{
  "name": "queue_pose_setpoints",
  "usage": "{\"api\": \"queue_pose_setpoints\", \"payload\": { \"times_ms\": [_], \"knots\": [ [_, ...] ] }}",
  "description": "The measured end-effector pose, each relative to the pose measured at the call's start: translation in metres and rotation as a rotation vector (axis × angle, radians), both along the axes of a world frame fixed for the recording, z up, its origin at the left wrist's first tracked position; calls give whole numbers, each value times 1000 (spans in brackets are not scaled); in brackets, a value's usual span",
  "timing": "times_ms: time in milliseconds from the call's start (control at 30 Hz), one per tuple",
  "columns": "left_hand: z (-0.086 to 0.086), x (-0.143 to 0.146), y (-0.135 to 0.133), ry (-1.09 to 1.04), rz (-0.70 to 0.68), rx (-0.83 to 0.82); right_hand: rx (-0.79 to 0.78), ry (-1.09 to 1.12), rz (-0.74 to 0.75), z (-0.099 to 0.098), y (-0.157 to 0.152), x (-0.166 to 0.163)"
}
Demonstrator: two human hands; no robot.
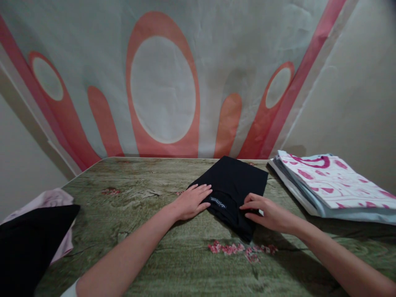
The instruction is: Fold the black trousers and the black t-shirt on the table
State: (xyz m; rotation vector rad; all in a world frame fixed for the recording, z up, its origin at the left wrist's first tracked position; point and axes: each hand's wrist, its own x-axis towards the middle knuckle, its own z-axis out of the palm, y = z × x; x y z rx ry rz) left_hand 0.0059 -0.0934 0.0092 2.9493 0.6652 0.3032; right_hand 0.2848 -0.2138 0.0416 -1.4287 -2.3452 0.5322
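Observation:
A folded black T-shirt [238, 175] lies at an angle on the table, its neckline and a small printed label [218, 203] towards me. My left hand [192, 202] rests flat on its left edge, fingers stretched out beside the neckline. At the right side of the collar, my right hand [262, 210] has its thumb and fingers curved around a bit of the dark cloth. Some fingertips of that hand are hard to make out against the black.
A stack of folded clothes [337, 185], topped by a white and pink printed one, sits at the right. Black cloth [34, 235] and pale pink cloth [58, 198] lie at the left edge. The wood-patterned table [139, 247] meets a patterned wall covering [210, 62] behind.

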Motion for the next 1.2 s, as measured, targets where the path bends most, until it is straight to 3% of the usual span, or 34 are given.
{"api": "queue_pose_setpoints", "payload": {
  "times_ms": [167, 367, 533, 600, 733, 833, 1000, 1200],
  "knots": [
    [0, -1, 2, -3, 0, -11, -126, -6, 108, 7, -3, -1],
    [0, -1, 4, 8, 15, -19, -54, -16, -36, 2, -2, -4],
    [2, -5, 7, -15, 32, -38, -130, -39, 136, 8, -8, -14],
    [3, -8, 11, -70, 83, -56, -86, 0, 94, 5, -3, -9],
    [2, -15, 22, -250, 222, -58, 210, -5, -149, -23, 18, 18],
    [-4, -20, 32, -318, 275, -38, 325, -71, -177, -43, 29, 33],
    [-15, -31, 48, -327, 315, -53, 316, -159, -156, -47, 28, 32],
    [-3, -34, 47, -420, 403, -59, 297, -199, -106, -40, 22, 25]
  ]
}}
